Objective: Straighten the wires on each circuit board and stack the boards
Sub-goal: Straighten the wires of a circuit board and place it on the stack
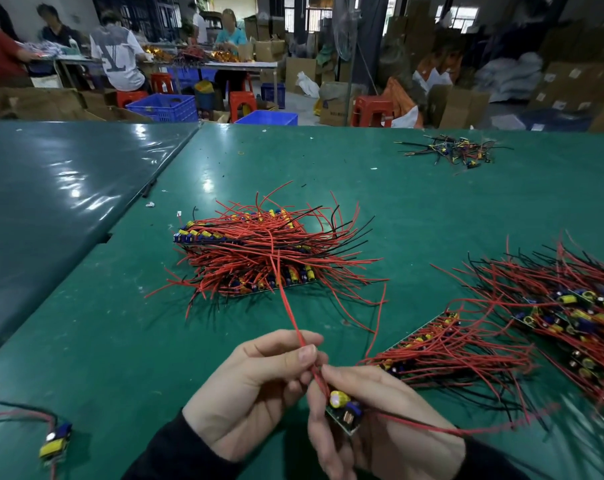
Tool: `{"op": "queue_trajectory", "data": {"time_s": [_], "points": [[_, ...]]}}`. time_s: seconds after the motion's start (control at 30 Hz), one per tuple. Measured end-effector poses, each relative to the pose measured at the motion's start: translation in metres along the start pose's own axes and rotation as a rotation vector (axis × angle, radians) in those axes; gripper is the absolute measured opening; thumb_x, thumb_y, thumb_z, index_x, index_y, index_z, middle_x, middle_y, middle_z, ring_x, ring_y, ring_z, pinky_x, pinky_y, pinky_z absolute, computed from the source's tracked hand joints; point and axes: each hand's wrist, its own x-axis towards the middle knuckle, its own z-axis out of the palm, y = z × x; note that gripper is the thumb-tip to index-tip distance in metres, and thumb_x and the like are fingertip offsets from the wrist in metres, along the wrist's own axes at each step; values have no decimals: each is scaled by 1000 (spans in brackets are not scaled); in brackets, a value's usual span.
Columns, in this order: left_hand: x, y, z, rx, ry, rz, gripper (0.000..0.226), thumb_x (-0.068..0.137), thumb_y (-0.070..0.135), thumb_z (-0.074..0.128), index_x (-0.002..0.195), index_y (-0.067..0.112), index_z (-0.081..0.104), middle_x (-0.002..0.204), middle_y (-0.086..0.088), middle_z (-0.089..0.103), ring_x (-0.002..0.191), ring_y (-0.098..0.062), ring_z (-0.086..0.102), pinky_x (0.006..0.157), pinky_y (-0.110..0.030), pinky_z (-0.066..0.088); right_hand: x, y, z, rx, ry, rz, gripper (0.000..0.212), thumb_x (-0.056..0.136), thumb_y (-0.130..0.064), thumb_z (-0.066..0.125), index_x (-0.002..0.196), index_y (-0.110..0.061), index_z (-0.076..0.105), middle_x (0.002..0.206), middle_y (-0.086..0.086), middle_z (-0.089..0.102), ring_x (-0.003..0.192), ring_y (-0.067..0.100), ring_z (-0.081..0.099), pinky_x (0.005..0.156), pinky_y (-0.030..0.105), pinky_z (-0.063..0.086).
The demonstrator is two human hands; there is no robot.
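My right hand (pixel 380 424) holds a small green circuit board (pixel 343 412) with a yellow capacitor and a blue part near the table's front edge. My left hand (pixel 255 386) pinches that board's red wires (pixel 295 327) between thumb and fingers, and they run up and away from it. Another red wire trails off the board to the right. A stack of boards with red and black wires (pixel 259 251) lies in the middle of the green table (pixel 103 323). A row of boards (pixel 442 344) lies just right of my hands.
A heap of wired boards (pixel 570 313) fills the right edge. A lone board (pixel 56 441) sits at the front left, and a small tangle of boards (pixel 456 152) lies far right. Beyond the table, several people work among boxes, blue crates and red stools.
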Motion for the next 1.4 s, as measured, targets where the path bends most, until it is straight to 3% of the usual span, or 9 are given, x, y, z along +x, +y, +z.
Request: {"op": "queue_trajectory", "data": {"time_s": [0.17, 0.43, 0.6, 0.73, 0.93, 1.0, 1.13, 1.27, 1.4], "points": [[-3, 0, 2, -102, -2, 7, 59, 6, 7, 95, 61, 2, 73, 56, -14, 64, 37, -12, 54, 36, -15, 45, 3, 3, -1, 161, -44, 109, 24, 84, -27, 57, 74, -15, 75, 65, 3, 67, 54, 14, 64, 53, 21, 50], [-5, 3, 1, 10, -5, 23, 58, 8, 13, 96, 61, 3, 74, 56, -15, 64, 37, -12, 54, 35, -16, 44, 7, 12, 1, 184, -101, 23, 30, 93, -29, 45, 77, -17, 67, 67, 2, 64, 55, 11, 60, 57, 18, 48], [-4, 4, 3, 409, 49, 302, 26, 47, 13, 90, 68, 6, 76, 60, -14, 68, 45, -9, 56, 45, -15, 44, 8, 10, -3, 78, 6, 25, 24, 92, -27, 51, 74, -13, 60, 63, 7, 63, 49, 14, 60, 48, 20, 47], [-2, 0, 8, 580, 161, 485, 20, 51, 12, 79, 71, 6, 77, 52, -13, 63, 42, -12, 52, 47, -16, 43, 12, 18, -5, -57, 130, -47, 25, 92, -29, 46, 82, -7, 51, 63, 10, 65, 45, 14, 61, 41, 17, 43], [-5, 5, 4, 256, 98, 158, 29, 39, 5, 76, 68, 4, 76, 58, -13, 65, 44, -8, 54, 44, -13, 45, 6, 7, -3, -110, 10, -81, 27, 92, -25, 44, 73, -15, 60, 61, 5, 67, 46, 10, 60, 45, 17, 45], [-5, 3, 4, 368, 112, 249, 30, 38, -3, 82, 67, 5, 76, 57, -11, 65, 46, -10, 54, 45, -14, 44, 6, 7, -3, -123, 39, -49, 26, 87, -24, 50, 65, -15, 62, 54, 7, 64, 40, 11, 56, 41, 17, 44], [-4, -2, 8, 773, 177, 627, 13, 56, 10, 84, 66, 15, 77, 57, -4, 67, 51, -5, 55, 51, -15, 44, 8, 11, -6, -136, 170, 9, 24, 76, -27, 59, 56, -14, 62, 47, 10, 61, 32, 13, 52, 35, 16, 39], [-1, 1, 6, 548, 270, 622, 13, 58, 10, 76, 71, 10, 77, 59, -11, 68, 48, -10, 55, 49, -16, 46, 8, 11, -5, -151, 131, -24, 27, 85, -24, 57, 60, -14, 61, 50, 8, 63, 35, 11, 55, 36, 15, 38], [1, 5, 1, 510, 332, 623, 12, 64, -10, 72, 66, 1, 74, 54, -12, 64, 46, -12, 56, 47, -16, 47, 9, 13, -1, -177, 49, -58, 25, 86, -20, 46, 67, -8, 56, 51, 4, 64, 37, 8, 55, 37, 15, 41]]}}
